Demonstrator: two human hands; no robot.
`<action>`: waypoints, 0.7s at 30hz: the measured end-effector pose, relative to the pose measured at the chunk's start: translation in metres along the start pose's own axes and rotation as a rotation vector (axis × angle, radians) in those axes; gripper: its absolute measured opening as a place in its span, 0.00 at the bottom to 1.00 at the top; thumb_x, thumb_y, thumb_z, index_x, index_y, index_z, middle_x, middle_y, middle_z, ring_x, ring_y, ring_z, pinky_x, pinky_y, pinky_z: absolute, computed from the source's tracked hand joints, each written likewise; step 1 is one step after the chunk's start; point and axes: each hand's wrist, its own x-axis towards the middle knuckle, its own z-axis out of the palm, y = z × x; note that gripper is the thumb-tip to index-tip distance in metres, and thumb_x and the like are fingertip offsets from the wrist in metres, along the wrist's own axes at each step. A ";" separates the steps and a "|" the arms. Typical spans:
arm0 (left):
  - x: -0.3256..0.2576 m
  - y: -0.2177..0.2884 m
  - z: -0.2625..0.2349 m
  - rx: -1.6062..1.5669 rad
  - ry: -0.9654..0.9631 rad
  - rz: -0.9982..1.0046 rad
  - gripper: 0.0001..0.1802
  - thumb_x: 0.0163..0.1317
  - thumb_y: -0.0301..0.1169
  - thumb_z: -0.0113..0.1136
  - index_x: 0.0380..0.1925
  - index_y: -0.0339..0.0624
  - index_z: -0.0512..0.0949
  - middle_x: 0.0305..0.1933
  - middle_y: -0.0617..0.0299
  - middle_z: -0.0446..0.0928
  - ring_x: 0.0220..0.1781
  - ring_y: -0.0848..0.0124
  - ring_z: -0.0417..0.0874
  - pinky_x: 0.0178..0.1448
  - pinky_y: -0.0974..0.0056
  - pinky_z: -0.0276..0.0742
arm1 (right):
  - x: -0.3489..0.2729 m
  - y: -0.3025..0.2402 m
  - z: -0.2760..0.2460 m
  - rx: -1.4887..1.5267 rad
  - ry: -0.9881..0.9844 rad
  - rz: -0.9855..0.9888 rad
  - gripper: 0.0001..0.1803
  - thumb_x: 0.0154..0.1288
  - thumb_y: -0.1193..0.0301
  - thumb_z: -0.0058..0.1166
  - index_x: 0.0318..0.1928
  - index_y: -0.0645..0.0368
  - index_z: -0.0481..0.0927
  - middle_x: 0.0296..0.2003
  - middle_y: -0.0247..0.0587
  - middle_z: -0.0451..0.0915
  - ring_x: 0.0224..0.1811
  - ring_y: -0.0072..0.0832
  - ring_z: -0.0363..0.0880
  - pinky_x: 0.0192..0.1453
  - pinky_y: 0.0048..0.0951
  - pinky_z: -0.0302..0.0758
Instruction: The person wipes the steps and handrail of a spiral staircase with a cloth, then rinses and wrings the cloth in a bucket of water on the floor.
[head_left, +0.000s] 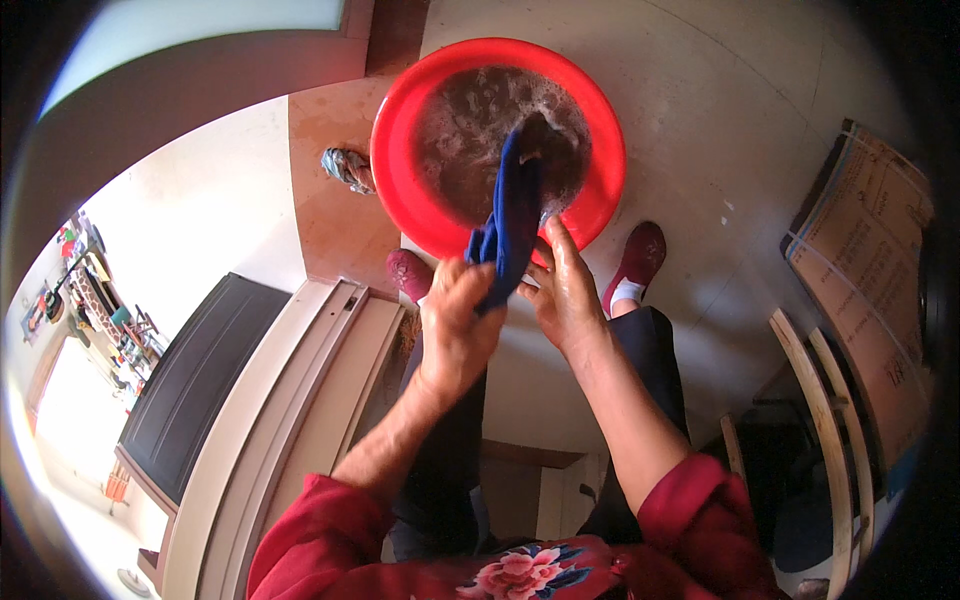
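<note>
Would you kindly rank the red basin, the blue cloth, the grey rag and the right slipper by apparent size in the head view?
1. Red basin, clearly largest.
2. Blue cloth, held by both hands.
3. and 4. Right slipper and grey rag look much alike; I would not rank them.

Pale concrete floor, sunlit, bounded left by a reddish tiled strip.
Far left, bright white ground and a dark panel beside a cream frame; right, flattened cardboard leaning near 2 wooden slats.
</note>
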 end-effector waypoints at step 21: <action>0.012 0.018 0.044 -0.005 0.238 0.209 0.14 0.28 0.25 0.62 0.12 0.45 0.65 0.30 0.64 0.72 0.34 0.59 0.69 0.40 0.56 0.59 | 0.001 0.004 -0.009 0.512 -0.534 0.317 0.20 0.56 0.51 0.48 0.37 0.53 0.67 0.35 0.33 0.69 0.39 0.26 0.68 0.49 0.27 0.66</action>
